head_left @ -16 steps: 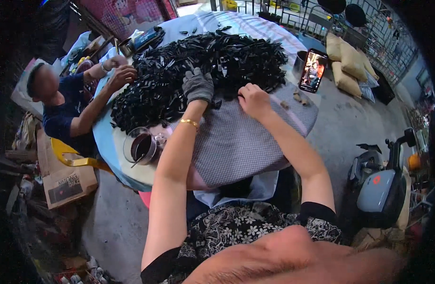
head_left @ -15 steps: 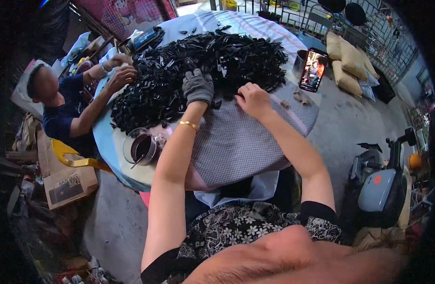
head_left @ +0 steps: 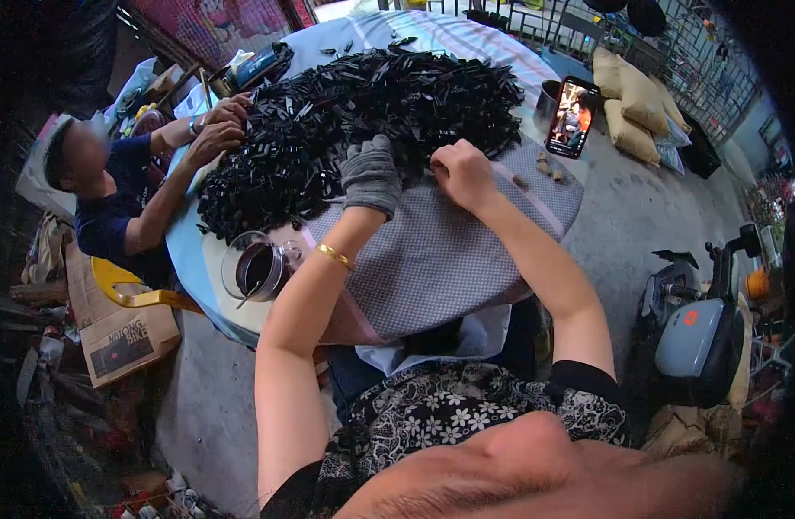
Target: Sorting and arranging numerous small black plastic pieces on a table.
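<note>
A wide heap of small, narrow black pieces [head_left: 328,108], which look like plastic, covers the far part of the cloth-covered table [head_left: 449,259]. At the near edge of this heap is my left hand [head_left: 371,177], in a grey knitted glove, its fingers bent and drawn together; what is under them is hidden. My bare right hand [head_left: 467,176] rests to its right, at the border between the heap and the cloth. The fingers of that hand are curled in, thumb toward the index finger, and anything between them is too small or hidden to make out.
A glass mug of dark liquid [head_left: 257,268] with a spoon stands left of my left forearm. Across the left side, a co-worker [head_left: 112,195] has both hands at the heap. A lit phone [head_left: 574,117] leans against a dark cup [head_left: 547,102]. Sacks [head_left: 631,104] and a scooter [head_left: 693,337] stand to the right.
My gloved left hand has drawn back from the heap toward me, its fingers more bent. My right hand has curled in more and turned slightly. The co-worker's hands stay at the heap's left edge.
</note>
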`<state>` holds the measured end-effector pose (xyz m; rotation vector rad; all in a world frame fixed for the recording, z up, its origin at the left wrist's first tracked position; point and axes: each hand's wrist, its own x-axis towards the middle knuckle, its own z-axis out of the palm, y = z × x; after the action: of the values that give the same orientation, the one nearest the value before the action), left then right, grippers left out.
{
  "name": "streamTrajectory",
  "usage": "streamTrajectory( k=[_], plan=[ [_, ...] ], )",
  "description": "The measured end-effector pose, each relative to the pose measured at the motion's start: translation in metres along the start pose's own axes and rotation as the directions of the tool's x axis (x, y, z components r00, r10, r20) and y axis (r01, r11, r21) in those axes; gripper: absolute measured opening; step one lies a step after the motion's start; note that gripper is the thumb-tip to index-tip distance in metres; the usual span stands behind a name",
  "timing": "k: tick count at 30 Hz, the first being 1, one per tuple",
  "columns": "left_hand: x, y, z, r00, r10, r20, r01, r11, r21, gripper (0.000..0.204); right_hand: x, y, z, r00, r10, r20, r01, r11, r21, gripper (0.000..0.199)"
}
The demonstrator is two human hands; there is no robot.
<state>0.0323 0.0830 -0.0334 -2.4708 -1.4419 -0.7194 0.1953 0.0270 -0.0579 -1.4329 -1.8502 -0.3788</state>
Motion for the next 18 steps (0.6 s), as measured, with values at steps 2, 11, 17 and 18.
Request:
streamTrajectory(
  k=[2, 11, 17, 18],
  plan=[
    [-0.004, -0.001, 0.002, 1.000, 0.017, 0.002, -0.017, 0.999, -0.044, 0.017, -0.002, 0.004, 0.001, 1.000, -0.017, -0.013, 0.017, 1.000, 0.005, 0.005],
    [-0.020, 0.002, -0.029, 0.973, -0.070, 0.218, 0.114, 0.973, -0.199, 0.035, -0.004, 0.000, -0.001, 0.997, -0.062, -0.038, 0.063, 0.997, 0.034, 0.012],
    [-0.040, -0.008, -0.025, 0.974, 0.223, -0.043, -0.213, 0.830, -0.515, 0.025, -0.012, -0.016, -0.057, 0.964, -0.010, 0.267, -0.042, 0.981, 0.190, 0.015],
    [-0.041, -0.010, -0.027, 0.946, 0.325, -0.011, -0.269, 0.762, -0.588, 0.025, -0.014, -0.015, -0.068, 0.883, -0.031, 0.469, -0.103, 0.961, 0.256, 0.016]
  ],
)
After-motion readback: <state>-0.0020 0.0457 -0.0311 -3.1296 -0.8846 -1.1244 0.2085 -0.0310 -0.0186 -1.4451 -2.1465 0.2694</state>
